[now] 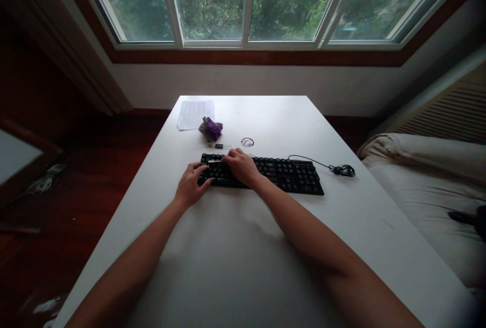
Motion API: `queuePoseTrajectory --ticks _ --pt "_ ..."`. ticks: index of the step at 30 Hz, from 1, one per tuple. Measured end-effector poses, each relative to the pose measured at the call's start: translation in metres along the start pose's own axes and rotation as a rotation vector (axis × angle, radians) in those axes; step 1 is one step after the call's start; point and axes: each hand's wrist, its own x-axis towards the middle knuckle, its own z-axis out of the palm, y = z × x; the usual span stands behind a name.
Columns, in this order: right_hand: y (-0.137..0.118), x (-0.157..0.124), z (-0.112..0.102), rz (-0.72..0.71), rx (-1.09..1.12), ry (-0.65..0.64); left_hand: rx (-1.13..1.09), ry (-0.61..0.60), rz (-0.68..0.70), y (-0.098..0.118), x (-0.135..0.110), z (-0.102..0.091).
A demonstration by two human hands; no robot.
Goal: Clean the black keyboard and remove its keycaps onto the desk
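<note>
A black keyboard [281, 173] lies across the white table. At its left end is my left hand [192, 185], thumb and fingers apart, touching the keyboard's edge and holding nothing. My right hand [241, 166] is over the left half of the keys, its fingers closed on a thin pale stick [216, 161]. The stick points left, low over the upper key rows; its tip is too small to make out. Part of the keyboard is hidden under my right hand and wrist.
Behind the keyboard are a crumpled purple-and-grey cloth [211, 129], a small dark tool [219, 146] with thin light ends, and a small round dish [247, 142]. A printed sheet [196, 114] lies back left. The coiled cable [342, 170] is on the right.
</note>
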Motion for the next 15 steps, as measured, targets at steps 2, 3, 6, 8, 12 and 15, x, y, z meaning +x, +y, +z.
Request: queuePoseTrajectory --ticks 2,3,6,8,12,15 --pt "-0.01 0.011 0.002 -0.004 0.005 -0.011 -0.009 -0.004 0.006 0.0 0.001 0.0" --pt "-0.014 0.015 0.003 -0.006 0.007 -0.012 -0.014 0.001 0.008 0.0 0.001 0.0" --pt "-0.023 0.021 0.005 -0.005 0.014 0.011 -0.047 0.074 -0.008 -0.003 0.002 0.0" --pt "-0.027 0.02 0.005 -0.022 0.021 0.027 -0.084 0.126 -0.045 -0.006 0.001 0.002" --pt "-0.027 0.01 0.002 -0.075 0.017 0.008 -0.115 0.106 -0.106 -0.01 0.0 0.004" --pt "-0.016 -0.003 -0.002 -0.064 0.0 0.006 -0.102 0.061 -0.079 -0.006 0.0 0.003"
